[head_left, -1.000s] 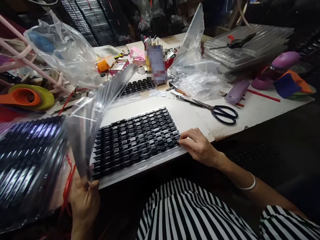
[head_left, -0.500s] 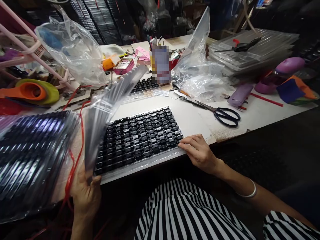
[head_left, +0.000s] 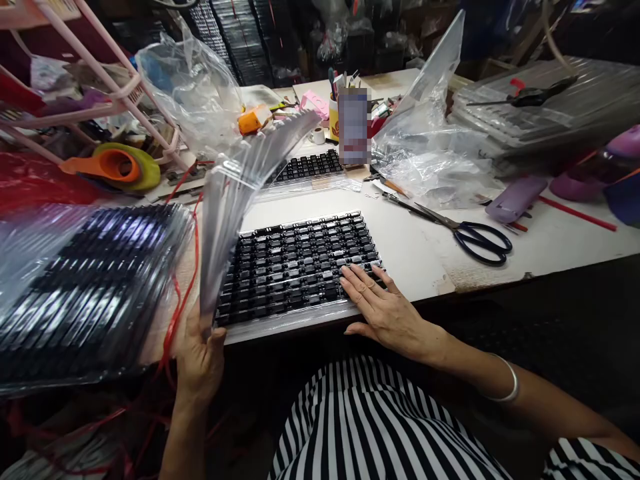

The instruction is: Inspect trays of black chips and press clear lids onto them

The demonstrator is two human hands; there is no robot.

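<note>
A clear plastic tray filled with rows of small black parts [head_left: 300, 263] lies at the table's front edge. My left hand [head_left: 200, 353] grips the lower end of several clear plastic sheets [head_left: 227, 207], which stand tilted up over the tray's left side. My right hand [head_left: 383, 310] lies on the tray's front right corner, fingers stretched and apart, palm down. To the left of the sheets is a large stack of filled black trays [head_left: 110, 267] in clear plastic, with a red string [head_left: 187, 290] beside it.
Dark-handled scissors [head_left: 465, 233] lie to the right, near a purple case [head_left: 517, 199]. Behind are crumpled clear bags [head_left: 440, 167], a phone [head_left: 354, 127], another black-filled tray [head_left: 313, 165] and stacked clear trays [head_left: 540, 107]. A pink rack [head_left: 125, 93] stands back left.
My right hand has moved from the tray's right edge onto its front right part, and its fingers have spread. The view has shifted, so the scene sits further right. My left hand still holds the sheets.
</note>
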